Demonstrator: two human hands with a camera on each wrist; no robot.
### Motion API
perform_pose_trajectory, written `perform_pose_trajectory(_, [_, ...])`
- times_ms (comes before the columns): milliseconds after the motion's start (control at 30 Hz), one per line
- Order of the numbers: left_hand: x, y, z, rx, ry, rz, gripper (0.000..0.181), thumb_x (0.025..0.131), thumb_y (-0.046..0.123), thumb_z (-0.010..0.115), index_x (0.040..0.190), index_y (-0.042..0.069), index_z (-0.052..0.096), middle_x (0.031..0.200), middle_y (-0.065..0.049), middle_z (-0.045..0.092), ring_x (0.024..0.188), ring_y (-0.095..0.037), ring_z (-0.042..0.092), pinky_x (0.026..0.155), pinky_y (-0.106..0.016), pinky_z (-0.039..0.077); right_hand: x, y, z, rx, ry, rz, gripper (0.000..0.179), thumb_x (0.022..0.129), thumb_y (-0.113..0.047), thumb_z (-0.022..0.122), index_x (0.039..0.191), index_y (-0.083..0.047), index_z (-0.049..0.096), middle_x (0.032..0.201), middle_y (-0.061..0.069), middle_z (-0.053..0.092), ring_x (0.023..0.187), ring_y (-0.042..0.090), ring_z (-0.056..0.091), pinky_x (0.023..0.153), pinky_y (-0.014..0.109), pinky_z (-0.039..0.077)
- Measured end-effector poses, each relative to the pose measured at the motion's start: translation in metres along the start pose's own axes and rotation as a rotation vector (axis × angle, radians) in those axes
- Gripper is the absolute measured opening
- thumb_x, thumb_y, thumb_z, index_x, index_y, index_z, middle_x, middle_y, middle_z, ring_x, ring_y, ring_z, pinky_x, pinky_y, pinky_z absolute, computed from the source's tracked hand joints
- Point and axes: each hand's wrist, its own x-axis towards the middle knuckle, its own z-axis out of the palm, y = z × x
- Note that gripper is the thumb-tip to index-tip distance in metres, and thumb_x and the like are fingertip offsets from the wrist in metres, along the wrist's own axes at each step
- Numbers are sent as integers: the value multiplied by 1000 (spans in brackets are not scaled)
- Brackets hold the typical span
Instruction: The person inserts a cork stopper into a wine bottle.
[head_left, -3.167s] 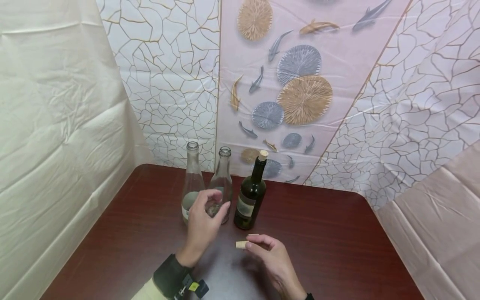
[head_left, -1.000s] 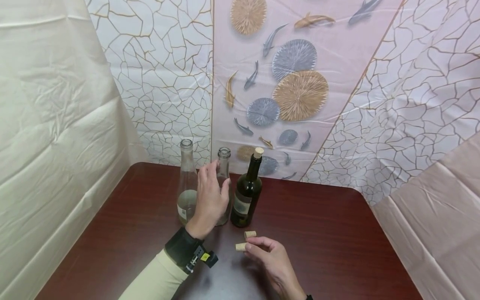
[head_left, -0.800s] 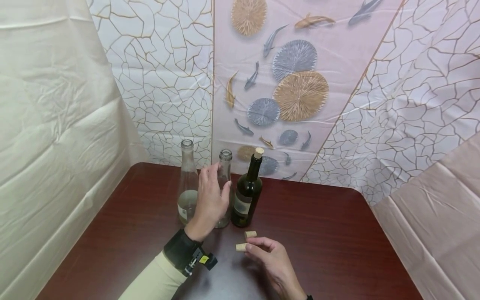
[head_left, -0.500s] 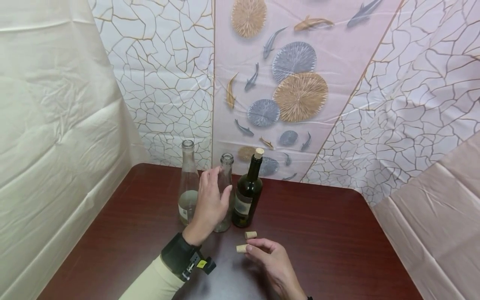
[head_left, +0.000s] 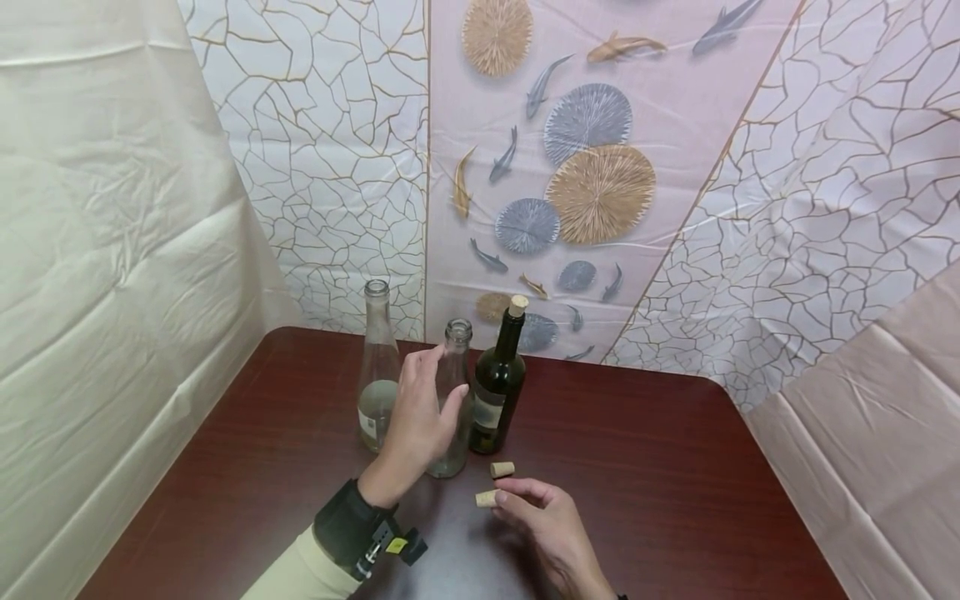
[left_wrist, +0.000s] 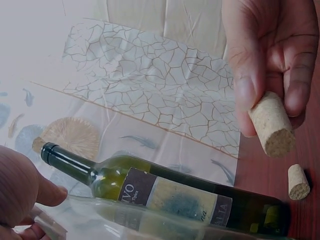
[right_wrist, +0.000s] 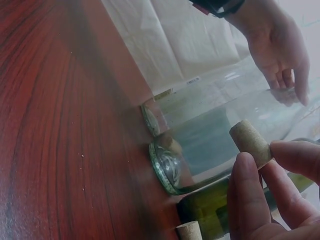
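My left hand (head_left: 416,421) grips the neck of a clear glass bottle (head_left: 455,365), fingers behind it and thumb on the near side. This bottle is uncorked and stands in front of the other bottles. Low over the table, my right hand (head_left: 553,533) pinches a cork (head_left: 487,498) between thumb and fingertips. The right wrist view shows that cork (right_wrist: 251,142) in front of the clear bottle's body. A second cork (head_left: 502,469) lies on the table just beyond the right fingertips. Beside the held bottle stands a dark green wine bottle (head_left: 498,375) with a cork (head_left: 518,306) in its mouth.
Another clear bottle (head_left: 378,354), uncorked, stands upright at the left, its lower part partly behind my left forearm and hand. The dark red wooden table (head_left: 637,467) has a rounded back edge. Patterned cloth (head_left: 345,167) hangs behind and on both sides.
My left hand has gone from beside the middle clear bottle to its neck, and has drawn that bottle toward me. The right hand keeps its cork almost in place.
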Motion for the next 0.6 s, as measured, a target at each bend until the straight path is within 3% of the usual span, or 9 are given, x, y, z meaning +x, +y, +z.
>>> perform_pose_trajectory(300, [-9, 0, -7, -31, -28, 30, 57, 90, 22, 69, 141, 9, 49, 130, -13, 50, 111, -26, 53, 90, -47, 48, -1, 0, -3, 8, 8, -7, 42, 83, -20, 77, 114, 6, 69, 108, 12, 73, 86, 14, 70, 80, 30, 58])
perform_pose_trajectory(600, [-17, 0, -14, -73, -74, 42, 52, 88, 23, 72, 136, 18, 54, 124, -5, 51, 109, -18, 52, 91, -41, 48, -1, 1, -4, -31, 23, 0, 43, 83, -24, 77, 116, 4, 69, 101, 8, 75, 85, 15, 71, 81, 33, 58])
